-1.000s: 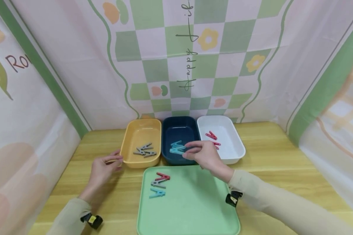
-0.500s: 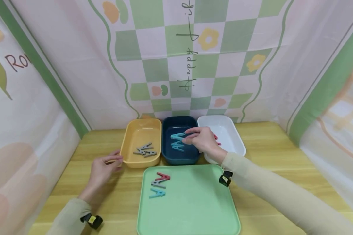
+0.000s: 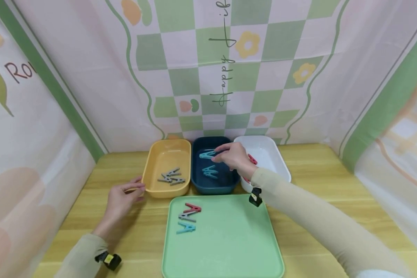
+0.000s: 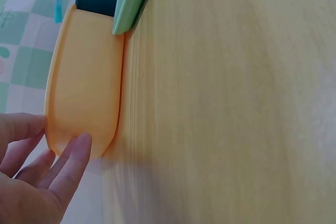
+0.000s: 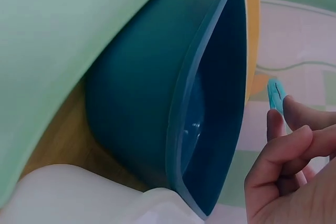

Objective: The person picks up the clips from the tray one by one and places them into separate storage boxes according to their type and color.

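Note:
My right hand (image 3: 234,157) pinches a light-blue clothespin (image 3: 206,155) between thumb and fingertips over the dark blue container (image 3: 229,185). In the right wrist view that clothespin (image 5: 275,95) sticks out past the fingertips, apart from the container. More light-blue clothespins (image 3: 210,172) lie inside this container. At left, my left hand (image 3: 123,199) touches the near left corner of the yellow container (image 3: 168,193) with fairly straight fingers; the left wrist view shows its fingertips (image 4: 81,142) against the outer wall. Several grey clothespins (image 3: 172,177) lie in the yellow container.
A white container (image 3: 279,162) stands at the right with red clothespins (image 3: 252,159), partly hidden by my right hand. In front, a green tray (image 3: 226,239) bears a red (image 3: 192,208), a grey (image 3: 187,216) and a light-blue clothespin (image 3: 185,227). Printed cloth (image 3: 180,46) hangs behind the wooden table (image 3: 319,181).
My right hand has lifted the light-blue clothespin away from the others and carried it toward the far end of the dark blue container. The left hand has stayed at the yellow container's corner.

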Action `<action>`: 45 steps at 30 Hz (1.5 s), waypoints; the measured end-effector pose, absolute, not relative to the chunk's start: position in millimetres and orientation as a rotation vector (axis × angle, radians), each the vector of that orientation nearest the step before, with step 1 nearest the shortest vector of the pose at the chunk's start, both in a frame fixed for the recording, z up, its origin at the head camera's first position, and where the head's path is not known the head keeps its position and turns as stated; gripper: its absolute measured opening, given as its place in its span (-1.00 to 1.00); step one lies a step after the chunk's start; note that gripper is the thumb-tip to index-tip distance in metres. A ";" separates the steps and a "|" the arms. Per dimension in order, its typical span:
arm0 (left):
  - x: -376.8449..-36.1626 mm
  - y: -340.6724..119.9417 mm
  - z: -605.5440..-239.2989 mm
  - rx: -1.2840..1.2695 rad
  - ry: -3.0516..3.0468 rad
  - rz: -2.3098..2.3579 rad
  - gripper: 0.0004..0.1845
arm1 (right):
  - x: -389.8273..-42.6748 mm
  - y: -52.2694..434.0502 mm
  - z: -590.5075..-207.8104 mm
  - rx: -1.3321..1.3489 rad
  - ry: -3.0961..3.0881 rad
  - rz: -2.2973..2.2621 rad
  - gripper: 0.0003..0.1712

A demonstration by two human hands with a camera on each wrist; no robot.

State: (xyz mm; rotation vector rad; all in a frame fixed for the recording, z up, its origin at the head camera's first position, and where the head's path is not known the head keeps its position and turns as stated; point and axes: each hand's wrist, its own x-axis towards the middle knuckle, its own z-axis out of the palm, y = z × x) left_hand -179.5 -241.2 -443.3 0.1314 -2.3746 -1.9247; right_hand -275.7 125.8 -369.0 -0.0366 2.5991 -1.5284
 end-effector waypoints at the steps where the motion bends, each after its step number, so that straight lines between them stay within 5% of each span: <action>1: -179.6 -241.2 -443.2 0.130 -2.373 -1.925 -0.77 | -278.0 125.2 -369.9 -0.032 2.603 -1.521 -0.64; 45: -179.1 -240.8 -440.8 0.121 -2.398 -1.899 -0.78 | -321.1 105.9 -391.5 0.124 2.637 -1.374 -0.60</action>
